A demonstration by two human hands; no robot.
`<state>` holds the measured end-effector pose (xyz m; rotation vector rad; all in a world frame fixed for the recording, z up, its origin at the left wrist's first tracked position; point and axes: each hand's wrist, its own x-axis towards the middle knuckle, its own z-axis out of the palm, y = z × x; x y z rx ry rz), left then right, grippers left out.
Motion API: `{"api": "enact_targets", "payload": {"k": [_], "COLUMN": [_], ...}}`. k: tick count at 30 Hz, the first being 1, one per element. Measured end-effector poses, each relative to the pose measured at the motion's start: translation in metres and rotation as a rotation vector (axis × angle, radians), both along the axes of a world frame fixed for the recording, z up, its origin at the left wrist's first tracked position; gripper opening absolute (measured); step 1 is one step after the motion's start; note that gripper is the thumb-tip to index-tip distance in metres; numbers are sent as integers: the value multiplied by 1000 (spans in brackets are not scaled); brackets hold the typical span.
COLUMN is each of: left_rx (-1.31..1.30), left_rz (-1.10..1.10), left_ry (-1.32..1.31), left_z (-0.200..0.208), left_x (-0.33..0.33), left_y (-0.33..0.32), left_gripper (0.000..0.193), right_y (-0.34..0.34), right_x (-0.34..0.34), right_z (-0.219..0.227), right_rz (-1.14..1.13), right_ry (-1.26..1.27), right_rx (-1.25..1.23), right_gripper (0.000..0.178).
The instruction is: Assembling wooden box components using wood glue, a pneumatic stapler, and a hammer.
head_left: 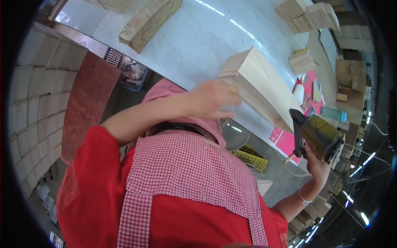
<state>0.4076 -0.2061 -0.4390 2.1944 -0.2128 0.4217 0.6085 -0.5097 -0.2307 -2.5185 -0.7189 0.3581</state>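
On the table before me lies a long bundle of pale wooden boards (264,84), close to the front edge. My left hand (215,99) is beside its near left end, thumb apart from the bent fingers, and nothing shows in it. Off the right end of the bundle, my right hand (317,165) is closed around a dark tape dispenser (320,136) carrying a wide roll of brownish tape. Its handle is partly hidden by my fingers. A bundle wrapped in brown tape (151,22) rests farther back on the left.
The pale table (186,49) runs across in front of me. More wood bundles (308,16) stand at the back right. A white bottle (298,93) and a turquoise-lidded jar (334,114) are on the right. Below the table are a blue basket (138,78) and a yellow crate (252,159).
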Motion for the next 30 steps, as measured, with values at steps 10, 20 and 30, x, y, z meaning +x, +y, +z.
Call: {"api": "enact_targets", "payload": {"k": [10, 20, 30], "left_rx": [-245, -401, -488], "left_rz": [83, 10, 32], "left_ry": [71, 55, -6], "left_z": [2, -14, -19], "left_x": [49, 67, 67], "left_y": [85, 85, 77], "left_gripper": [102, 100, 92], "right_y": [95, 148, 173], "right_x": [11, 18, 13], "right_z": [10, 3, 6], "right_rz": [233, 200, 331], "right_ry": [-22, 102, 22], "right_rx": [-155, -146, -149], "right_gripper": [51, 46, 45]}}
